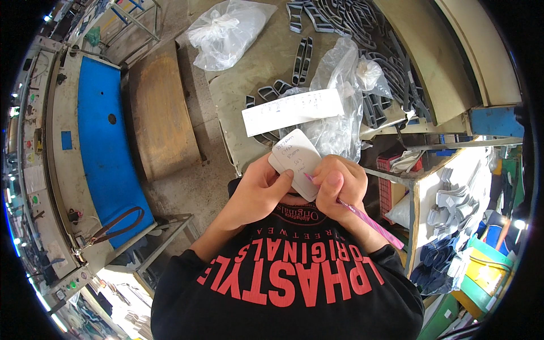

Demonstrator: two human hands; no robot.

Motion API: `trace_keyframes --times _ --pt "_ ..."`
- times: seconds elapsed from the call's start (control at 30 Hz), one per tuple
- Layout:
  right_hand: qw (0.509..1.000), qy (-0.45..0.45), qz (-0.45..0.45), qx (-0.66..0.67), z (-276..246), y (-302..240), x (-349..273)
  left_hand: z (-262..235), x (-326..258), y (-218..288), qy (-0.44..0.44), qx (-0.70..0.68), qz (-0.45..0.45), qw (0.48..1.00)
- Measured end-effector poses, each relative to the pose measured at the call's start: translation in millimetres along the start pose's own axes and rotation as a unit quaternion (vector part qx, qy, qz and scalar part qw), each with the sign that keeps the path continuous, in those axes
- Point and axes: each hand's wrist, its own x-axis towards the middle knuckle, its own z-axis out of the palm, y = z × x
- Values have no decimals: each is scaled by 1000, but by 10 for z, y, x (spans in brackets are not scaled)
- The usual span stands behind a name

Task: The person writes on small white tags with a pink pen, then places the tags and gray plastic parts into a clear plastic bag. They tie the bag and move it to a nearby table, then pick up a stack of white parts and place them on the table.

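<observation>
A small white card with rounded corners (296, 154) is held in front of my chest, with handwriting on its upper face. My left hand (262, 186) grips its left edge, thumb on top. In my right hand (339, 184) is a pink pen (371, 224), its tip against the card's lower right part and its long end slanting toward my right forearm. Just beyond the card, a long strip of white paper with handwriting (293, 111) lies across a clear plastic bag (340, 133) on the work table (226, 90).
Metal cutting dies (303, 59) are spread over the table, with more heaped at the far right. A tied plastic bag (226, 34) sits at the far left. A machine with a blue surface (105, 130) and a brown board (161, 107) stand left. Shelves with cut pieces (456, 201) are right.
</observation>
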Motion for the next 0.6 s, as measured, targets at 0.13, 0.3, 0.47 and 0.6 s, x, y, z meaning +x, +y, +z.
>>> trace_keyframes --times 0.13,0.3,0.47,0.6 --pt "1000 -6 -8 -1 -28 -1 4 10 -10 0 -1 4 9 1000" --pt "1000 5 -3 7 -11 7 -5 8 2 -3 -6 0 8 1000" --pt "1000 13 -1 -8 -16 24 -20 5 -2 -7 -9 0 10 1000" --pt "1000 10 14 -2 -24 25 -27 1 10 -15 -12 6 8 1000"
